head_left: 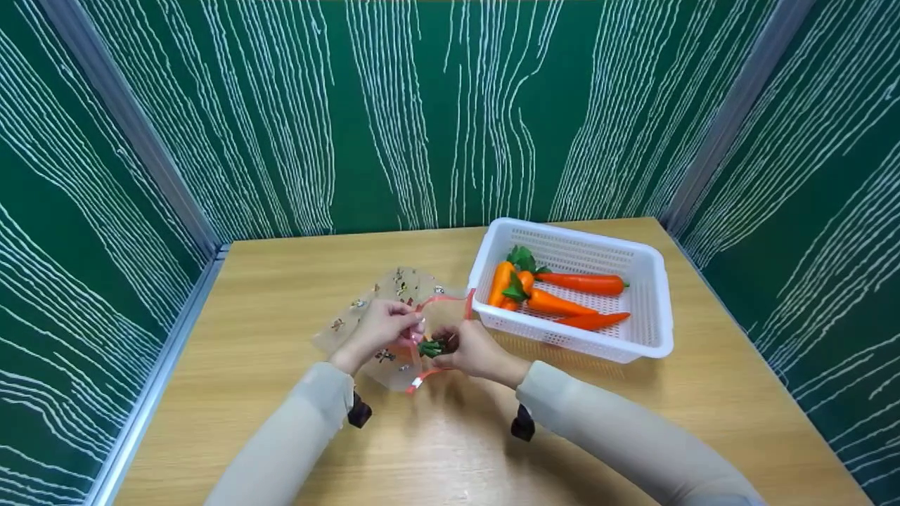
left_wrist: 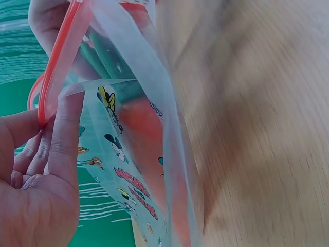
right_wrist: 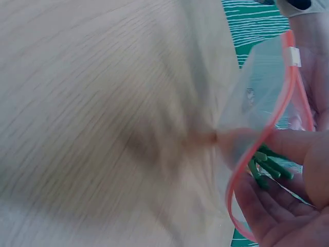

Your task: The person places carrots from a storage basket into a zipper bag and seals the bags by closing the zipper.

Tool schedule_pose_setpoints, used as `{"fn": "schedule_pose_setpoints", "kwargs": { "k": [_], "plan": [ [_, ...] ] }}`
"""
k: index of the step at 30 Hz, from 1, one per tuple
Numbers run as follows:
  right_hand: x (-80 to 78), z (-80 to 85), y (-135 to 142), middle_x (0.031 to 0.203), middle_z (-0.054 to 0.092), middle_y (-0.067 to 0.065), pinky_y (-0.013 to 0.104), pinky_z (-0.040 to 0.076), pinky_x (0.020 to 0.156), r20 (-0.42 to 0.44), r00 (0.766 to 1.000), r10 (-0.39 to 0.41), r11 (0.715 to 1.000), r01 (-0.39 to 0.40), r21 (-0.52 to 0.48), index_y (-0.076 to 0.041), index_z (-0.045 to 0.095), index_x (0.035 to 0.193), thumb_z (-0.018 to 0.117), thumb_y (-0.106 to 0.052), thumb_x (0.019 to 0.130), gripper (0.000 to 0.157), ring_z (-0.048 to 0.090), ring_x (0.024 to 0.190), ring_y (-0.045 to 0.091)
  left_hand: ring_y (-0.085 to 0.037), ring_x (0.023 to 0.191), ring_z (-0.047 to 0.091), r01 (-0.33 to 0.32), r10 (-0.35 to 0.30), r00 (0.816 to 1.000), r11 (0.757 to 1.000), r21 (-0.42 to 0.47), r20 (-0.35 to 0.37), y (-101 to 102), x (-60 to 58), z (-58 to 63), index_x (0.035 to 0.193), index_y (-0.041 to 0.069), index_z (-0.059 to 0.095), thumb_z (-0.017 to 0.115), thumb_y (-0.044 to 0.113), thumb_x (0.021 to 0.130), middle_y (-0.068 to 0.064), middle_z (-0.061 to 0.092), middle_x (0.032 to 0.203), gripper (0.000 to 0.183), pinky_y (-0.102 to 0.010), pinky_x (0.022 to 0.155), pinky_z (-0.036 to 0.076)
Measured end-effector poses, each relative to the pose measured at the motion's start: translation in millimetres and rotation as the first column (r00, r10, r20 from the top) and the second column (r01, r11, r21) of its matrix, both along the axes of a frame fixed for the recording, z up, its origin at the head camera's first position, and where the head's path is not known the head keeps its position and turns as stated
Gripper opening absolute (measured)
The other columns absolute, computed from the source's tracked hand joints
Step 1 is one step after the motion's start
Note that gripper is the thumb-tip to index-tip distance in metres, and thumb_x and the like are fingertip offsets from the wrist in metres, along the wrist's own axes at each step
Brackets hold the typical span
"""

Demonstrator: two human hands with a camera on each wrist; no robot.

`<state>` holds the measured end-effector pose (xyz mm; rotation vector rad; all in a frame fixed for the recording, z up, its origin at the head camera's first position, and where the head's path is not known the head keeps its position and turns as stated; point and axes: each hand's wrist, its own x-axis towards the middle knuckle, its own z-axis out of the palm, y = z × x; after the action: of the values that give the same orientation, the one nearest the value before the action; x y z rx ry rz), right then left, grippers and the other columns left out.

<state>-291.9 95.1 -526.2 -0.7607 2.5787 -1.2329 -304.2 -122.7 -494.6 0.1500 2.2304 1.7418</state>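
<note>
A clear slider-zip bag [head_left: 339, 336] with cartoon prints and a red-orange zip edge lies at the middle of the table, its mouth spread. My left hand [head_left: 383, 327] pinches one side of that edge between thumb and fingers. Inside the bag is a carrot [left_wrist: 144, 131], its orange body showing through the plastic. My right hand [head_left: 481, 351] reaches into the mouth and grips the carrot's green stems [right_wrist: 267, 167]. In the right wrist view the white slider [right_wrist: 293, 56] sits near one end of the zip edge.
A white perforated basket [head_left: 664, 302] stands right of the hands, close to the bag. It holds several orange and red vegetables, including a carrot [head_left: 559, 303] and a red pepper [head_left: 583, 283]. Green, white-streaked panels [head_left: 471, 119] wall the table's back and sides.
</note>
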Motion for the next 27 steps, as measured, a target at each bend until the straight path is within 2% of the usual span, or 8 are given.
{"fn": "schedule_pose_setpoints", "kwargs": {
  "k": [3,7,12,15,18,23,27],
  "plan": [
    [-1.2,-3.5,-4.0,0.091,0.08,0.009,0.03,0.062,0.073,-0.058,0.998,-0.022,0.999,0.023,0.028,-0.003,0.079,0.1,0.09,-0.01,0.088,0.019,0.067,0.077,0.011,-0.012,0.074,0.074,0.006,-0.006,1.0,1.0,0.006,-0.007,1.1,0.5,1.5,0.116,-0.008,0.076,0.064,0.008,0.109,-0.009,0.079,0.09,0.021,-0.023,0.068,0.064],
    [-2.7,-9.7,-6.7,0.093,0.08,0.008,0.034,0.064,0.079,-0.046,0.998,-0.038,0.999,0.038,0.015,-0.005,0.079,0.102,0.09,-0.009,0.088,0.019,0.068,0.08,0.012,-0.012,0.075,0.073,0.006,-0.006,1.0,1.0,-0.005,-0.009,0.7,1.0,1.7,0.118,-0.007,0.076,0.064,0.01,0.109,-0.007,0.078,0.089,0.023,-0.022,0.068,0.063],
    [-6.0,-21.4,-7.0,0.098,0.081,0.01,0.041,0.066,0.086,-0.05,0.999,-0.018,1.0,0.017,-0.022,-0.004,0.08,0.105,0.09,-0.01,0.09,0.019,0.073,0.086,0.017,-0.012,0.075,0.072,0.002,-0.002,1.0,1.0,-0.021,-0.015,-1.1,0.8,-2.2,0.113,-0.005,0.078,0.064,0.013,0.11,-0.006,0.078,0.088,0.023,-0.023,0.069,0.062],
    [-8.5,-28.2,-6.7,0.098,0.081,0.009,0.042,0.066,0.087,-0.049,0.999,-0.003,0.999,0.002,-0.035,-0.004,0.08,0.105,0.091,-0.012,0.089,0.02,0.073,0.087,0.018,-0.011,0.073,0.072,0.0,0.0,1.0,1.0,-0.023,-0.018,-1.8,0.4,-3.9,0.112,-0.006,0.079,0.063,0.013,0.11,-0.005,0.077,0.086,0.025,-0.023,0.068,0.062],
    [-10.7,-34.3,-6.4,0.1,0.081,0.01,0.039,0.066,0.087,-0.039,0.999,0.003,0.999,-0.005,-0.033,-0.004,0.08,0.107,0.092,-0.014,0.088,0.024,0.072,0.088,0.018,-0.011,0.071,0.072,-0.005,0.004,1.0,1.0,-0.024,-0.018,-1.7,0.0,-4.9,0.111,-0.008,0.078,0.064,0.013,0.11,-0.004,0.077,0.084,0.025,-0.022,0.067,0.063],
    [-13.4,-42.9,-7.1,0.103,0.081,0.01,0.032,0.064,0.085,-0.015,1.0,-0.003,1.0,0.003,-0.03,-0.004,0.08,0.111,0.091,-0.013,0.089,0.026,0.072,0.089,0.016,-0.01,0.069,0.071,-0.022,0.021,1.0,0.999,-0.035,-0.015,-2.0,-0.6,-6.6,0.106,-0.005,0.08,0.065,0.013,0.109,-0.005,0.077,0.083,0.023,-0.023,0.065,0.063],
    [-13.6,-48.3,-9.7,0.1,0.081,0.01,0.028,0.062,0.081,-0.036,0.999,-0.014,0.999,0.013,-0.033,-0.003,0.08,0.11,0.092,-0.013,0.088,0.027,0.07,0.086,0.013,-0.009,0.068,0.068,-0.028,0.026,0.999,0.998,-0.051,-0.041,-4.0,-0.7,-8.4,0.101,-0.003,0.08,0.065,0.014,0.109,-0.003,0.076,0.081,0.024,-0.021,0.063,0.059]
  ]
}}
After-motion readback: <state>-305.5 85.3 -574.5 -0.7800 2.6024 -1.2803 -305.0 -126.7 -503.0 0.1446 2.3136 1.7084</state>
